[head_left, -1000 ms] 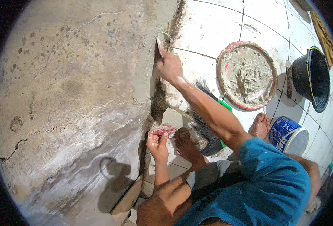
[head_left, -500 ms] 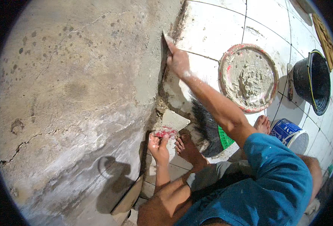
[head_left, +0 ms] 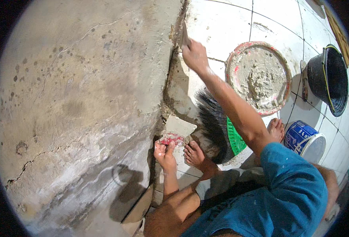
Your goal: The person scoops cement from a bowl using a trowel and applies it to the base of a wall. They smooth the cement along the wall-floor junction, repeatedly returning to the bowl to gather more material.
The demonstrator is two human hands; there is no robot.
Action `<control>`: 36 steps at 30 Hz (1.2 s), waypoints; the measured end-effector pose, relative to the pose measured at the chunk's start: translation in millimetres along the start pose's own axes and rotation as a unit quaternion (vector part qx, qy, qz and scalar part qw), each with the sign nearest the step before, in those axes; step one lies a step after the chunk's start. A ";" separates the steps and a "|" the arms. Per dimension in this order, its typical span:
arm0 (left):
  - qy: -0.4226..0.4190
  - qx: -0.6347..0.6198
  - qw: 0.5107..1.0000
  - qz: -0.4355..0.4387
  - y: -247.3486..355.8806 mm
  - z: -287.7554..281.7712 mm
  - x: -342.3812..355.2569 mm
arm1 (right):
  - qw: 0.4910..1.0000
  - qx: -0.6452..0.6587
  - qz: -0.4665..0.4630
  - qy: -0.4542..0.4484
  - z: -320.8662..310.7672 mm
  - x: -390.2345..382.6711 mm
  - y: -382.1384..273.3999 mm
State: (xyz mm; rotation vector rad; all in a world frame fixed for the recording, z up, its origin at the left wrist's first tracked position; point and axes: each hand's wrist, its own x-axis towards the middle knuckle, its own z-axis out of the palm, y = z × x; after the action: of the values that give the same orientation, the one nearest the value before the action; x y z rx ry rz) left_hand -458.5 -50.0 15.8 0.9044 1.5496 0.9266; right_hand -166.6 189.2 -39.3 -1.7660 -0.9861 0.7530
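Observation:
My right hand is closed round the handle of a narrow putty knife, its blade pointing away from me over the gap between wall and floor. Beside it runs a strip of smooth grey mortar on the edge of the cracked, stained wall. Nearer to me, my left hand grips a wide scraper by its red, mortar-smeared part. Grey mortar coats the scraper's pale blade. Whether the right-hand blade touches anything, I cannot tell.
A round red-rimmed tub of wet mortar stands on the white tiles. Right of it are a mortar-caked hand tool, a black bucket and a blue-and-white pail on its side. A green-and-black broom head lies by my feet.
My right hand has shifted right with the putty knife, and its blade has come away from the mortar strip. My left hand keeps its hold on the scraper. The view has shifted slightly.

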 end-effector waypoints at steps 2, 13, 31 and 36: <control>-0.002 -0.005 1.000 -0.009 -5.2 5.5 -2.1 | 0.999 -0.044 0.013 -0.003 8.8 43.8 4.0; 0.046 -0.025 0.997 -0.048 -1.9 -8.5 -20.7 | 0.956 0.280 -0.010 -0.084 -10.1 71.7 -23.9; 0.029 -0.027 0.999 -0.031 -5.8 0.1 -8.8 | 0.979 0.022 -0.158 -0.129 44.2 -81.7 17.7; 0.030 -0.058 0.998 -0.015 -27.9 -5.9 -7.3 | 0.948 0.044 -0.157 -0.273 29.9 -180.6 23.8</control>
State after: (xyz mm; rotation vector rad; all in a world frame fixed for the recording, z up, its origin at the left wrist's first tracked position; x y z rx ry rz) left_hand -465.5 -68.7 -5.8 0.7748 1.5390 1.0197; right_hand -272.2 39.3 -60.8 -1.2941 -1.5318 1.0844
